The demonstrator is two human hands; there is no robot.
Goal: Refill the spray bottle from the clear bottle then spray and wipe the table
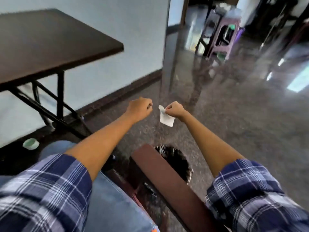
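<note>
Both my arms reach out over the floor, away from the dark brown table [50,42] at the upper left. My right hand [174,109] pinches a small white tissue [165,118] by its top corner, and the tissue hangs down. My left hand [140,107] is a fist just left of the tissue, apart from it, holding nothing that I can see. No spray bottle or clear bottle is in sight. The picture is blurred by motion.
A brown wooden chair arm [167,174] runs below my hands, with a dark bin [177,163] behind it on the speckled floor. A small green cap-like object [31,143] lies under the table by its black folding legs [55,104]. Purple stools [224,32] stand far right.
</note>
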